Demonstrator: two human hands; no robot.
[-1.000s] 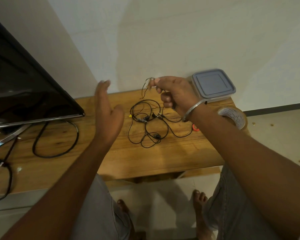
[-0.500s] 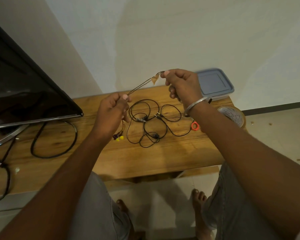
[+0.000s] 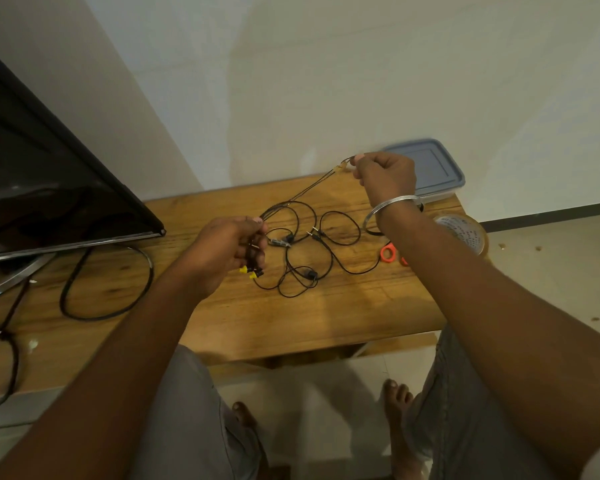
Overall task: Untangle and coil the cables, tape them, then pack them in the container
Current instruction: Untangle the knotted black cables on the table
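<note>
The right hand (image 3: 387, 176) pinches one end of a thin black cable (image 3: 305, 191) between thumb and forefinger, raised above the wooden table (image 3: 291, 323); its other fingers are curled toward the palm. The left hand (image 3: 229, 251) grips the same cable lower down with curled fingers, and yellow plugs (image 3: 248, 271) hang just below it. The strands run taut between the hands, probably to draw this cable clear of the tangle and straighten it for coiling. The other cables (image 3: 302, 265) lie in loose overlapping loops on the table between the forearms. The tape roll (image 3: 463, 233), orange-handled scissors (image 3: 388, 253) and lidded container (image 3: 426, 168) sit at the right end, apparently staged within reach for taping and packing.
</note>
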